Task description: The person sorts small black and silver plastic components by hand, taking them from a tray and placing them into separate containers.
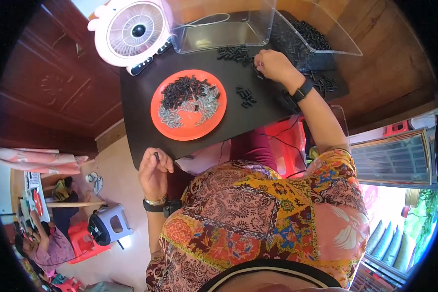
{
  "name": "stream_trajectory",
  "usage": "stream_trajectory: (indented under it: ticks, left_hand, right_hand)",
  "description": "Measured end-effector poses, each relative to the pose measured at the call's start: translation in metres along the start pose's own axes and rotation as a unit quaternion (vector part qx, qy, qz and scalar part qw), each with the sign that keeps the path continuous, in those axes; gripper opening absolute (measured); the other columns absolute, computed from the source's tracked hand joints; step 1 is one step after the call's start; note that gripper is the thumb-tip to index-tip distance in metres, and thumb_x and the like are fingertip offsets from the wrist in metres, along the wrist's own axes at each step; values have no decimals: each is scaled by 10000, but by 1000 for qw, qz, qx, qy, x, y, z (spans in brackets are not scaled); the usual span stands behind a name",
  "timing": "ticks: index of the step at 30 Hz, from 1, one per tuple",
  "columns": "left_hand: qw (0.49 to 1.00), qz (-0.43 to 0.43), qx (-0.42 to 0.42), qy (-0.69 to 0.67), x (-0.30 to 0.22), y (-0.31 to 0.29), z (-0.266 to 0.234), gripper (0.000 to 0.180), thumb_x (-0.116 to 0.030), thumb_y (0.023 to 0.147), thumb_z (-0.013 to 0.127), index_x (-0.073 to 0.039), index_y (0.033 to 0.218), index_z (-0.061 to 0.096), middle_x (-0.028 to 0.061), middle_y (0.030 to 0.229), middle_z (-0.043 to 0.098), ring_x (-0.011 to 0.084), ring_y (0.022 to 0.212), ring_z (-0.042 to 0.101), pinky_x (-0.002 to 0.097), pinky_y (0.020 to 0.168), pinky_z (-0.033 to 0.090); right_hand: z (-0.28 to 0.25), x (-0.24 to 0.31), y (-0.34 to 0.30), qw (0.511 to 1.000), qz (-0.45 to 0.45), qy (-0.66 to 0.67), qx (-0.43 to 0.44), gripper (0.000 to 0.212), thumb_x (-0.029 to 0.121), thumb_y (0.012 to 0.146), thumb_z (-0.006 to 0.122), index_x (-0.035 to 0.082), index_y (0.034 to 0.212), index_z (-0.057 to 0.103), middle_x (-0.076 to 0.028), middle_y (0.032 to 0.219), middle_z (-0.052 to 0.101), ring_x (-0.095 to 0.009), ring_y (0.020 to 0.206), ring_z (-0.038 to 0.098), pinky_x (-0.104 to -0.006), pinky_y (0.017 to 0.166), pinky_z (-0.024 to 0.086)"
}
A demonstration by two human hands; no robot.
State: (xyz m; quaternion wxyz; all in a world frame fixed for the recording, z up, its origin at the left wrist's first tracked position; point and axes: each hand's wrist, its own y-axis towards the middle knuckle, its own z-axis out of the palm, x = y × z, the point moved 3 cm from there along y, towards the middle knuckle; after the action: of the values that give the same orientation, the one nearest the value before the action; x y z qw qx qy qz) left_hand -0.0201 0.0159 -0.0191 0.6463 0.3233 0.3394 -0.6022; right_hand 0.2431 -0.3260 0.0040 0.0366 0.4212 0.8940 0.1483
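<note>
Just off the table's front edge, at the left, my left hand (153, 170) is raised with curled fingers, holding a small black cylindrical piece (156, 156) between them. Over the table at the back right, my right hand (276, 68) has its fingers pinched together beside a pile of small black pieces (234, 53); what they grip is too small to make out. Between the hands, a red plate (161, 124) bears black pieces (182, 91) at its back and small silvery metal pins (207, 104) around the front and right. Several loose black pieces (246, 96) lie right of the plate.
A pink and white fan (137, 31) stands at the back left of the dark table (138, 107). Clear plastic bins (219, 35) occupy the back, beside a bag of black pieces (304, 46). Cables hang near a red stool (288, 141). Another person (56, 246) sits at the far left.
</note>
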Motion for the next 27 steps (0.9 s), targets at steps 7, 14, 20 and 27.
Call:
stream_trajectory:
  ticks: [7,14,20,27]
  left_hand:
    - [999,-3,54,-3,-11,34,39,221,-249,925,508,-28,924,492,44,756,459,169,639,473,270,574,379]
    - [995,-8,103,-16,-5,45,68,260,-291,933,495,-34,893,485,33,756,465,164,669,506,257,610,396]
    - [996,-6,94,4,-5,42,58,241,-288,941,499,-48,914,501,22,763,490,147,678,520,252,615,405]
    - [995,-6,100,-23,-6,47,46,245,-305,941,514,-60,950,513,11,762,500,141,671,522,256,620,414]
  right_hand:
    - [-43,28,6,955,87,282,-39,142,142,855,607,36,948,618,-83,808,647,-197,744,608,-311,685,477]
    - [-60,173,8,695,47,716,48,143,67,891,606,45,1029,634,0,885,657,-68,786,588,-216,720,475]
    - [-43,216,16,695,28,711,101,123,79,900,608,16,1000,642,-6,822,643,-71,736,581,-219,681,483]
    - [-39,232,23,681,-4,725,100,117,67,919,572,-15,986,619,-47,786,653,-118,731,629,-262,733,507]
